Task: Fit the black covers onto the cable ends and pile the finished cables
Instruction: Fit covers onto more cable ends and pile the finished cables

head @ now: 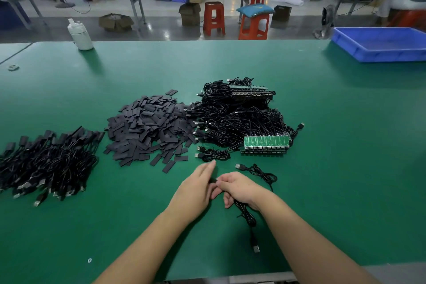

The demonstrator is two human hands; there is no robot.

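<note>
The right hand (241, 188) is curling its fingers around a thin black USB cable (247, 217), while the left hand (196, 189), fingers nearly straight, is touching the cable's end over the green mat (334, 168).

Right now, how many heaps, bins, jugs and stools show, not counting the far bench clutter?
Heaps on the mat: 3 (covered cables, loose covers, bare cables)
Blue bin: 1
White jug: 1
Stools: 2 in clear view (red stool, cushioned stool)
Total: 7
</note>
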